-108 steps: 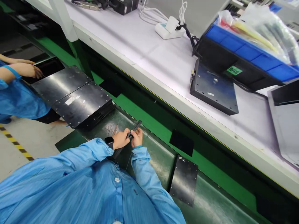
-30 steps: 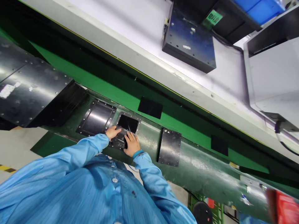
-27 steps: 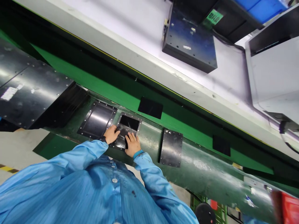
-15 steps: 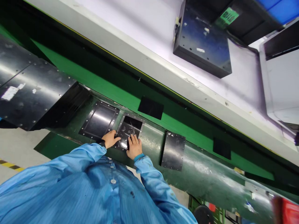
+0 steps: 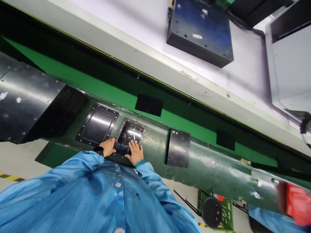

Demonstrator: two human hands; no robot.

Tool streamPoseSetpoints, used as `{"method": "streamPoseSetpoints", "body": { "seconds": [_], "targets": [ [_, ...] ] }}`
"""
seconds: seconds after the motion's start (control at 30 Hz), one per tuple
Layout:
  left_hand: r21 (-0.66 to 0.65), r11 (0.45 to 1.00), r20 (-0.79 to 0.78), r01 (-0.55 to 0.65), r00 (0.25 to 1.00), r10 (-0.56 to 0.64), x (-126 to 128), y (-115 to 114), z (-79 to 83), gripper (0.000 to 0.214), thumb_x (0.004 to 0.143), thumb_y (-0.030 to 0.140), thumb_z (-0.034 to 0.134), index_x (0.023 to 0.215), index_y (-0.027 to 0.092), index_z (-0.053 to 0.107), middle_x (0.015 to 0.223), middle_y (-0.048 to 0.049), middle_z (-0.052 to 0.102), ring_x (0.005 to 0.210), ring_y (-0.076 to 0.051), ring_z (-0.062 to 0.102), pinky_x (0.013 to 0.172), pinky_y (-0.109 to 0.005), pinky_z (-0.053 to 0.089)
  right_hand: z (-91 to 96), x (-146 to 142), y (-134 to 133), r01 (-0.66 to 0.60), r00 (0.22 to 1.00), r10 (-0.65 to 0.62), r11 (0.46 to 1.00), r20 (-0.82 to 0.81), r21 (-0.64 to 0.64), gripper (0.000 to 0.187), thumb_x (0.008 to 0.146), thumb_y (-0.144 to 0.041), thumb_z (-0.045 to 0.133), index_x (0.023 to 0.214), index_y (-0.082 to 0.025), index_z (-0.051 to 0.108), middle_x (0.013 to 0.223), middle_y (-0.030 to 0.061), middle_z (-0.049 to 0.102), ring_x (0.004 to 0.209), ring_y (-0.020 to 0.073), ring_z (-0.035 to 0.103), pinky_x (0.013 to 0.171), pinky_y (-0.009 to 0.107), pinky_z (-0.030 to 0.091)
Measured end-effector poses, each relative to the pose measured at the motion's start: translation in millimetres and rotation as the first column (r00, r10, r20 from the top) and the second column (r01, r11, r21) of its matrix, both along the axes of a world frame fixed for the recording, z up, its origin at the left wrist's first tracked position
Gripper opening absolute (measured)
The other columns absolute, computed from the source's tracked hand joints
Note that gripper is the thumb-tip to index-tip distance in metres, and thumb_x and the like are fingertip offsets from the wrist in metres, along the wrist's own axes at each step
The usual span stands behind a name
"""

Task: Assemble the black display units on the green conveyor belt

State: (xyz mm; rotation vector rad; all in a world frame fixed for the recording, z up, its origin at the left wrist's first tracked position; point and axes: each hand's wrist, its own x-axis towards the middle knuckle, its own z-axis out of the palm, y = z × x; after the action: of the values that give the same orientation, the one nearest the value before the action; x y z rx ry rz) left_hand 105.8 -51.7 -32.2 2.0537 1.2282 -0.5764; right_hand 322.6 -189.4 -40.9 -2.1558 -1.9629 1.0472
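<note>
Pressing flat on the dark riveted plate (image 5: 130, 133) right now, your left hand (image 5: 108, 147) and right hand (image 5: 134, 153) sit side by side, apart, neither one closed around anything! Left hand's at the plate's lower-left corner, a black watch (image 5: 98, 149) on that wrist. Right-hand fingers (image 5: 134, 145) spread across the lower edge, and between your hands lies a dark strip (image 5: 122, 148); too dark to call whether it's separate from the plate. That plate is set into the curved dark green casing (image 5: 206, 171), close in front of your blue sleeves. Just to its left, a matching black riveted plate (image 5: 97, 124); to its right, a third (image 5: 178, 149). Farther left, a big black riveted panel (image 5: 26, 110) sits on the casing. Up top, a black patch (image 5: 148, 104) on the green face, and beyond it the white bench (image 5: 121, 19) carrying a black box (image 5: 199, 35). Lower right, a blurred red object (image 5: 295, 202)!
</note>
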Motion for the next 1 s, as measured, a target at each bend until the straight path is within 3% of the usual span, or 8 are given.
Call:
{"method": "streamPoseSetpoints", "body": {
  "seconds": [0.07,0.17,0.27,0.33,0.47,0.57,0.8,1.0],
  "targets": [
    [-0.014,1.0,-0.011,0.008,1.0,-0.008,-0.2,-0.2,1.1,0.053,0.078,0.035,0.077,0.121,0.017,0.054,0.129,-0.0196,0.066,0.121,-0.037,0.065,0.093,-0.042,0.051,7.1,17.0,10.5,0.012,0.998,-0.012,1.0,-0.067,0.01,0.076,0.083,-0.028,0.081,0.153,-0.025,0.053,0.167,0.0107,0.038,0.158,0.03,0.029,0.129,0.057,0.018],
    [-0.041,0.999,-0.039,-0.013,0.999,0.012,6.0,7.0,1.8,0.055,0.073,0.032,0.079,0.12,0.017,0.055,0.126,-0.0191,0.068,0.116,-0.036,0.068,0.09,-0.04,0.052,15.8,54.7,45.6,0.305,0.95,-0.3,0.951,-0.083,0.047,0.051,0.085,-0.028,0.079,0.133,-0.018,0.068,0.151,0.0147,0.058,0.143,0.0271,0.052,0.123,0.042,0.036],
    [-0.012,0.993,-0.015,-0.119,0.993,0.119,28.3,34.9,1.5,0.039,0.085,0.04,0.068,0.116,0.018,0.059,0.118,-0.017,0.073,0.108,-0.032,0.071,0.087,-0.038,0.052,16.4,89.7,93.2,0.642,0.765,-0.643,0.766,-0.036,-0.047,0.041,0.086,-0.038,0.079,0.119,-0.015,0.071,0.121,0.0133,0.074,0.116,0.0248,0.069,0.104,0.034,0.052],
    [0.036,0.98,0.034,-0.198,0.98,0.196,51.8,65.2,1.3,0.037,0.094,0.049,0.054,0.113,0.018,0.062,0.115,-0.0167,0.075,0.107,-0.032,0.071,0.087,-0.038,0.052,11.8,103.8,119.3,0.734,0.665,-0.746,0.657,-0.011,-0.173,0.039,0.086,-0.044,0.08,0.11,-0.015,0.072,0.1,0.0102,0.077,0.097,0.0225,0.074,0.086,0.029,0.057],
    [0.056,0.967,0.035,-0.248,0.968,0.247,93.6,126.8,-1.5,0.048,0.096,0.058,0.047,0.112,0.018,0.068,0.121,-0.0185,0.075,0.113,-0.034,0.069,0.093,-0.04,0.051,-0.6,112.2,139.9,0.763,0.591,-0.807,0.563,-0.009,-0.318,0.038,0.088,-0.051,0.077,0.099,-0.016,0.069,0.07,0.0036,0.071,0.062,0.0178,0.071,0.057,0.024,0.052],
    [0.035,0.979,-0.007,-0.202,0.979,0.202,104.4,150.2,-4.6,0.046,0.094,0.057,0.053,0.11,0.019,0.072,0.127,-0.017,0.074,0.118,-0.034,0.068,0.097,-0.039,0.05,-4.1,116.1,140.9,0.755,0.551,-0.833,0.523,-0.051,-0.395,0.034,0.086,-0.047,0.08,0.093,-0.017,0.067,0.064,0.0005,0.068,0.052,0.0159,0.067,0.046,0.021,0.047],
    [-0.002,0.979,-0.056,-0.206,0.977,0.205,105.3,153.6,0.2,0.048,0.089,0.063,0.055,0.109,0.022,0.073,0.127,-0.0152,0.075,0.119,-0.034,0.068,0.097,-0.039,0.052,7.0,131.1,156.4,0.702,0.538,-0.839,0.497,-0.076,-0.51,0.041,0.077,-0.046,0.091,0.076,-0.016,0.063,0.055,0.0014,0.065,0.051,0.018,0.068,0.042,0.021,0.047],
    [-0.021,0.971,-0.06,-0.237,0.97,0.236,107.4,151.7,0.4,0.046,0.09,0.058,0.051,0.112,0.021,0.07,0.122,-0.0182,0.075,0.115,-0.036,0.069,0.093,-0.042,0.053,26.3,118.4,158.0,0.719,0.524,-0.85,0.478,-0.058,-0.505,0.048,0.085,-0.052,0.083,0.069,-0.012,0.061,0.054,0.0027,0.062,0.049,0.0136,0.063,0.045,0.019,0.043]
  ]
}}
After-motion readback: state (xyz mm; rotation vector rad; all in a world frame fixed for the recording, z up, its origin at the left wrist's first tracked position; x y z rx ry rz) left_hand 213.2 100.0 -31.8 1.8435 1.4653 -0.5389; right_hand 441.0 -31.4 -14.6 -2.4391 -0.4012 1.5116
